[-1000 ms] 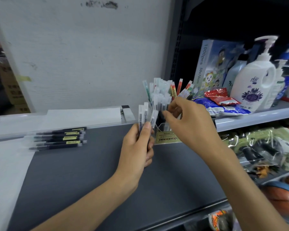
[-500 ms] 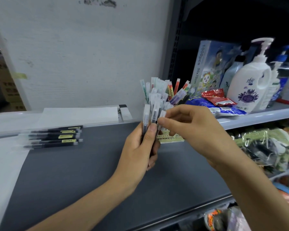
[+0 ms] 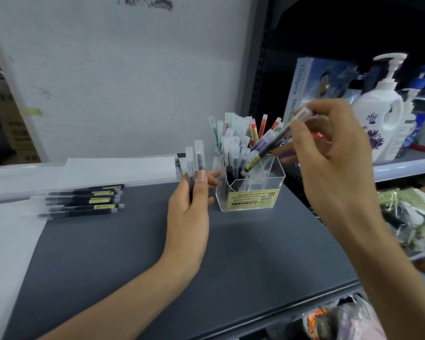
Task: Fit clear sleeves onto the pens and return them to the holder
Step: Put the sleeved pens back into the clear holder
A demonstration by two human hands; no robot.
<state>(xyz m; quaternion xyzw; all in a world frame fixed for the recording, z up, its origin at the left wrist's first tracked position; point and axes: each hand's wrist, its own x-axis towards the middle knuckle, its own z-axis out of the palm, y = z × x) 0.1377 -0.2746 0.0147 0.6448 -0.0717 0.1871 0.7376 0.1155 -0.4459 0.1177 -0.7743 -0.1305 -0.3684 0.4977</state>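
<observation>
A clear acrylic pen holder (image 3: 268,190) stands on the dark grey shelf, full of sleeved pens (image 3: 233,136) on its left side. My right hand (image 3: 329,163) pinches one sleeved dark pen (image 3: 272,146) tilted down, its tip over the holder's right compartment. My left hand (image 3: 189,209) holds a small upright bunch of sleeved pens (image 3: 196,160) just left of the holder. Several sleeved black pens (image 3: 84,201) lie in a row at the left.
A white wall rises behind. White paper (image 3: 123,168) covers the counter at the back left. To the right, a shelf holds a puzzle box (image 3: 314,84), a white pump bottle (image 3: 380,111) and other bottles. Wrapped goods fill the lower right shelf (image 3: 407,217).
My right hand took one pen from the bunch in my left hand and carried it up and right over the holder. My left hand drew away to the left with the rest.
</observation>
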